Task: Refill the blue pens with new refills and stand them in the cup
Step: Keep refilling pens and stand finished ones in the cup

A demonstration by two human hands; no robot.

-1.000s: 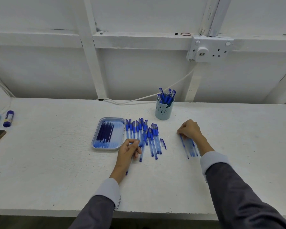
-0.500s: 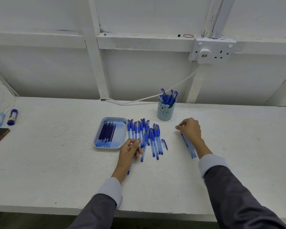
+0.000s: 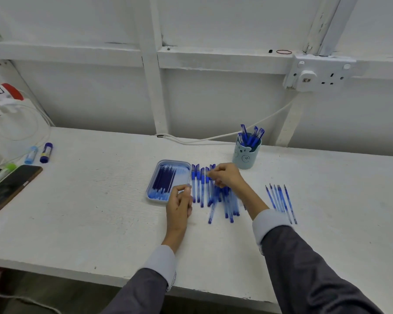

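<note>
Several blue pens point(image 3: 227, 202) lie in a loose row on the white table. My right hand point(image 3: 227, 176) reaches across them, and its fingertips pinch the cap end of one pen near the row's far left. My left hand point(image 3: 179, 205) rests beside the tray's right edge, its fingers closed on a small blue pen part that is mostly hidden. The light blue tray point(image 3: 168, 162) holds dark blue refills point(image 3: 163, 181). Behind the row, the pale blue bear cup point(image 3: 245, 156) holds several pens point(image 3: 251, 137) upright. To the right lie several thin loose refills point(image 3: 280, 200).
At the far left are a dark phone point(image 3: 11, 186), two glue sticks point(image 3: 46, 152), a green marker point(image 3: 0, 174) and a white device point(image 3: 5, 114) with cables. A white cable point(image 3: 213, 138) runs along the wall to a socket point(image 3: 320, 73). The table's front edge is near my sleeves.
My right hand left the loose refills on the right and crossed left to the pen row. The left hand edged towards the tray. The camera swung left.
</note>
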